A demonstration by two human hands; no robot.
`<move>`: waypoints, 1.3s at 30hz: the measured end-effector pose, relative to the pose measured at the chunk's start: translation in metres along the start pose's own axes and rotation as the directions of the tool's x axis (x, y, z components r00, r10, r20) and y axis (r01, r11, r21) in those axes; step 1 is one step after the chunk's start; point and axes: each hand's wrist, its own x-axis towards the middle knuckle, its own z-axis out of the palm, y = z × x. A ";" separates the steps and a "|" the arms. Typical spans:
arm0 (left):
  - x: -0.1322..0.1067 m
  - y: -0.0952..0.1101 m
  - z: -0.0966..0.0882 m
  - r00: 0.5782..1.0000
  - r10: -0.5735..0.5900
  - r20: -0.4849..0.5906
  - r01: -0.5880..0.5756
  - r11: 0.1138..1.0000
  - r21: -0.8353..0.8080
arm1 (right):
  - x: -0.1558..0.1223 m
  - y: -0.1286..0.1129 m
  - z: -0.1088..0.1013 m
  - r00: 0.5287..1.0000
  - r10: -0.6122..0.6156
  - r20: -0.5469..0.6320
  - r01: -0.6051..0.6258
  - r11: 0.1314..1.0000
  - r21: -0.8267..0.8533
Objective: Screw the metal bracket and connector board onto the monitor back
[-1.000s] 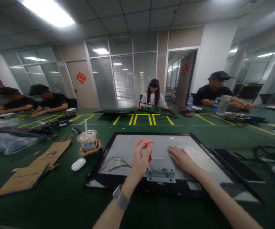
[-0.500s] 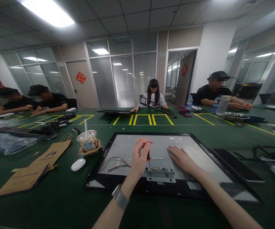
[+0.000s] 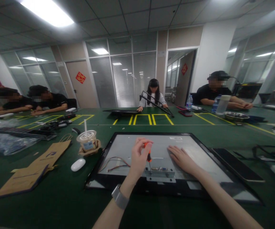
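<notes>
Orange-and-black screwdriver (image 3: 149, 156) gripped in the curled left hand (image 3: 138, 156), shaft pointed down at the metal bracket (image 3: 161, 175), grey panel (image 3: 123, 146) touched by the flattened right hand (image 3: 182, 159) (fingers outstretched, nothing grasped)

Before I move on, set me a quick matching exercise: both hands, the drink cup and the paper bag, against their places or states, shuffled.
1. Left hand
2. Right hand
3. Drink cup
4. Paper bag

A. Has a straw in it
B. Lies flat on the panel
C. Left of the cup
D. Holds the screwdriver

Pairs: 1-D, 2-B, 3-A, 4-C
</notes>
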 end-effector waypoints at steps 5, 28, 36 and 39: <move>0.001 -0.002 -0.002 1.000 -0.011 0.011 0.010 0.999 0.047 | 0.000 0.000 0.000 1.000 -0.002 -0.003 0.002 1.000 0.001; -0.004 0.004 -0.003 0.992 -0.125 0.004 0.125 0.991 -0.054 | -0.001 -0.001 -0.001 1.000 -0.001 -0.001 0.001 1.000 0.001; -0.007 0.000 0.000 0.995 0.081 -0.050 -0.073 0.986 0.153 | -0.001 0.001 0.000 1.000 -0.011 -0.013 0.011 1.000 0.004; -0.007 0.000 -0.001 0.990 0.125 -0.065 -0.111 0.976 0.189 | -0.001 0.001 0.000 1.000 -0.014 -0.020 0.014 1.000 0.006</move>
